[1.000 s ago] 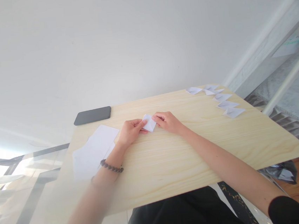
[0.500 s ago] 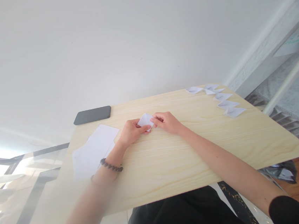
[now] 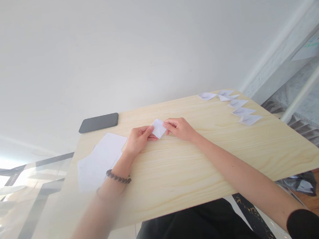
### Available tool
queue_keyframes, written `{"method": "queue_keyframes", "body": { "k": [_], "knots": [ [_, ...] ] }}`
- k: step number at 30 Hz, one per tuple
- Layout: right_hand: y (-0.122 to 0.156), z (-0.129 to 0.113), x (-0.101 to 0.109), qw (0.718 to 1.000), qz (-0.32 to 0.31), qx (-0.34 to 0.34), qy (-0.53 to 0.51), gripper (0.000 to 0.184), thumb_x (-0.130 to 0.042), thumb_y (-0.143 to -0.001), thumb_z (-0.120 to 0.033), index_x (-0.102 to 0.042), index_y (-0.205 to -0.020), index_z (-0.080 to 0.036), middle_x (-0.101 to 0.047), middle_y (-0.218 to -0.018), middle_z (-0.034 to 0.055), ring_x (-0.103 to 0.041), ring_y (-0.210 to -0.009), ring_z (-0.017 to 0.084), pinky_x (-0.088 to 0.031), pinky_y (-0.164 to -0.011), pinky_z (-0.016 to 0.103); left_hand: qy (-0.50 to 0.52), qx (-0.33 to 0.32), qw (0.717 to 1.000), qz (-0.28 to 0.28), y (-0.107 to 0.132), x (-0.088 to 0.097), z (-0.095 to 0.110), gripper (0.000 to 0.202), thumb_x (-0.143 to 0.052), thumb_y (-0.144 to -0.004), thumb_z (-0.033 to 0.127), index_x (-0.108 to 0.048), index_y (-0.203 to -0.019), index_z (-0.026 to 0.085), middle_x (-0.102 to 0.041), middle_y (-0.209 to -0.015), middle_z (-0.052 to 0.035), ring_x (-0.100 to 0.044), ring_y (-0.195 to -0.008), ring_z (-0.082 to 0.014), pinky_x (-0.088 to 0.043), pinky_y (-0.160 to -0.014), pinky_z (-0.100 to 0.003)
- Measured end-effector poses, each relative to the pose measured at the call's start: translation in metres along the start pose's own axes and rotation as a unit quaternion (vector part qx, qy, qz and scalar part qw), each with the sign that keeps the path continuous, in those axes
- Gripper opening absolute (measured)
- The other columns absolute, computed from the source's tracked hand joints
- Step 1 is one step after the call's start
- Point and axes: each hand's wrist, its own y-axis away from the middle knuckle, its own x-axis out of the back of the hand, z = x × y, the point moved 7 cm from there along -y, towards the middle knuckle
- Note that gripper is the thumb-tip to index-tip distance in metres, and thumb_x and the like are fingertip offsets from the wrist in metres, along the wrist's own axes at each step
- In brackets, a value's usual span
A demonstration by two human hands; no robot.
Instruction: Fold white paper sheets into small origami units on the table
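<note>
A small piece of folded white paper [image 3: 158, 129], diamond-shaped with crease lines, is held between my two hands over the middle of the table. My left hand [image 3: 140, 138] pinches its left corner, thumb on top and fingers beneath. At the opposite corner, the thumb and fingers of my right hand [image 3: 179, 128] are closed on the paper. A dark bead bracelet [image 3: 118, 176] circles my left wrist. Beside my left forearm lie white paper sheets [image 3: 102, 158], partly covered by the arm.
The light wooden table [image 3: 198, 172] stands against a white wall [image 3: 142, 53]. At its back left lies a dark phone-like slab [image 3: 99, 122]. Several folded white paper pieces [image 3: 243, 111] sit in a row along the back right edge. A plastic bag [image 3: 302, 184] is below, at right.
My left thumb has moved from the paper's lower edge to its left corner, so more of the diamond shows. The paper and both hands have shifted only slightly.
</note>
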Motion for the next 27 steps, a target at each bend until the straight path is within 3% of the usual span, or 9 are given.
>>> {"method": "queue_keyframes", "body": {
  "k": [7,15,19,24,27],
  "knots": [
    [0.0,0.011,-0.004,0.995,-0.005,-0.045,-0.089,0.029,-0.048,-0.081,-0.04,-0.059,-0.091,-0.016,-0.061,-0.063,0.0012,-0.046,-0.046,0.007,-0.039,-0.047,0.02,-0.033,0.002,0.999,-0.014,0.001,-0.001,-0.002,0.047,-0.069,-0.066,0.041,-0.059,-0.104,0.015,-0.069,-0.081,-0.0056,-0.064,-0.077,-0.0181,-0.05,-0.077,-0.034],
    [0.002,0.007,-0.009,0.991,-0.023,-0.037,-0.126,0.023,-0.052,-0.079,-0.037,-0.055,-0.092,-0.017,-0.064,-0.065,0.002,-0.054,-0.051,0.01,-0.044,-0.052,0.022,-0.058,-0.006,0.998,-0.031,-0.001,-0.004,-0.005,0.035,-0.072,-0.063,0.035,-0.061,-0.087,0.013,-0.068,-0.079,-0.0068,-0.064,-0.074,-0.0187,-0.05,-0.074,-0.035],
    [0.001,0.01,-0.005,0.991,-0.009,-0.041,-0.125,0.028,-0.053,-0.079,-0.037,-0.05,-0.101,-0.019,-0.062,-0.062,-0.0007,-0.051,-0.049,0.009,-0.043,-0.051,0.022,-0.098,-0.036,0.995,-0.006,0.001,-0.003,0.0,0.051,-0.071,-0.065,0.034,-0.052,-0.109,0.016,-0.067,-0.084,-0.0059,-0.064,-0.077,-0.0181,-0.049,-0.074,-0.033],
    [0.001,0.011,-0.003,0.991,-0.015,-0.049,-0.121,0.032,-0.052,-0.079,-0.037,-0.046,-0.106,-0.02,-0.06,-0.062,-0.0025,-0.046,-0.047,0.008,-0.04,-0.05,0.021,-0.276,-0.146,0.948,0.056,0.006,-0.001,0.018,0.062,-0.073,-0.061,0.031,-0.047,-0.117,0.022,-0.058,-0.112,-0.0071,-0.057,-0.09,-0.0176,-0.047,-0.076,-0.03],
    [0.002,0.011,-0.002,0.993,-0.019,-0.051,-0.107,0.031,-0.05,-0.08,-0.037,-0.047,-0.105,-0.02,-0.059,-0.061,-0.0027,-0.044,-0.047,0.008,-0.038,-0.049,0.021,-0.328,-0.19,0.924,0.054,0.009,-0.004,0.023,0.058,-0.068,-0.066,0.032,-0.046,-0.119,0.022,-0.055,-0.115,-0.0075,-0.054,-0.097,-0.0181,-0.046,-0.077,-0.029]
  ]
}}
